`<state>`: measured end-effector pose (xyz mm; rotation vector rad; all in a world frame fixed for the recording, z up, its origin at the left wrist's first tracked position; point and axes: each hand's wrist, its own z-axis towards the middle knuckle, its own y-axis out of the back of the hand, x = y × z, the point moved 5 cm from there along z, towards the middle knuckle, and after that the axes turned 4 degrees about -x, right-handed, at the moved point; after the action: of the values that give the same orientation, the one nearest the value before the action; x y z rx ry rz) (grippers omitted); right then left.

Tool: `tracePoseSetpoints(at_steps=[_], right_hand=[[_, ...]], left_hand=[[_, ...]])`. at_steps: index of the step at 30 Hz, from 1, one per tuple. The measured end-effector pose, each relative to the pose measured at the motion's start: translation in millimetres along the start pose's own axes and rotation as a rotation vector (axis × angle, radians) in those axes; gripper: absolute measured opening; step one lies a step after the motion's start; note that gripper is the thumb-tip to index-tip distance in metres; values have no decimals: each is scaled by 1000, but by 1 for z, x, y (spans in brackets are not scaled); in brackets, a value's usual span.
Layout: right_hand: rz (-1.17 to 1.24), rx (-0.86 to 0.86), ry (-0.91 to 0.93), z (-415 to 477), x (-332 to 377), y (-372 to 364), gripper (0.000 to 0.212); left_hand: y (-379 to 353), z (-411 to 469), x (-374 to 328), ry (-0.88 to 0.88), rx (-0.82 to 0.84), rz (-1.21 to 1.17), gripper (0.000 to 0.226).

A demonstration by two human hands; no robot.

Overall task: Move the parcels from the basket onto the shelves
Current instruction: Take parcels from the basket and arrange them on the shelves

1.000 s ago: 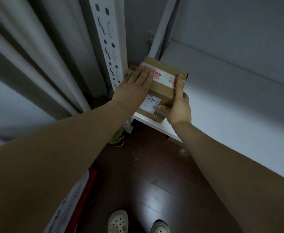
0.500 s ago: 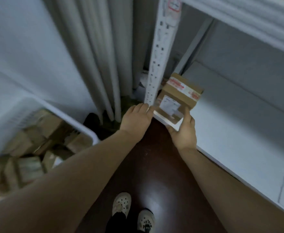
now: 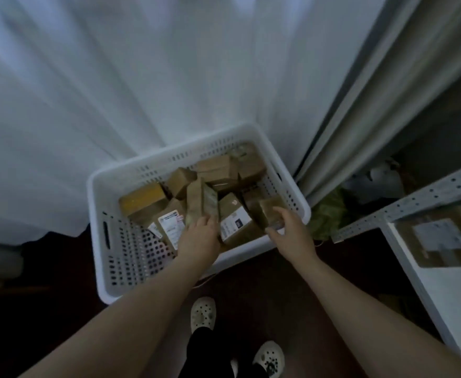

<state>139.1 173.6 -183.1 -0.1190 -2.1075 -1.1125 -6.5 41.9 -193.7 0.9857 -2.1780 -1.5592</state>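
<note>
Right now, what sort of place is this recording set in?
Probably a parcel storeroom: a white perforated plastic basket of brown cardboard parcels sits beside a white shelf with a slotted grey metal upright, holding another labelled parcel.

Dim bluish light, soft motion blur throughout, wide-angle bending at edges, dark shadowed floor

Basket (image 3: 95,241): top open, entry from above. Far and right interior: jumbled parcels (image 3: 215,170), several on end. Near-left interior: bare perforated floor. Behind basket: curtain (image 3: 169,77) close to far rim. Right of basket: shelf upright (image 3: 415,204), shelf board (image 3: 455,309). Near side: open dark floor (image 3: 251,274), two shoes (image 3: 202,313).
</note>
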Motion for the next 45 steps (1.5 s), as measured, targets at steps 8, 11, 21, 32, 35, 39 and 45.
tracePoseSetpoints(at_steps=[8,11,21,32,35,39,45], right_hand=[[-125,269,49,63,78,-126,47],[-183,314,84,87,95,-174,43],[-879,420,512,172,113,-289,60],[-713,278,492,177,131,-282,43],[-283,272,302,168,160,-246,41],[122,257,112,143,198,-185,30],[526,164,-1,91,250,-82,45]], left_hand=[[-17,29,154,325,126,-284,35],[-26,46,185,387,144,-415,32],[-120,126,232,865,100,-1157,41],[-107,136,239,958,-35,-1338,29],[-52,124,240,869,-115,-1329,32],[28,100,231,753,-191,-1372,39],[138,76,201,533,-194,-1364,45]])
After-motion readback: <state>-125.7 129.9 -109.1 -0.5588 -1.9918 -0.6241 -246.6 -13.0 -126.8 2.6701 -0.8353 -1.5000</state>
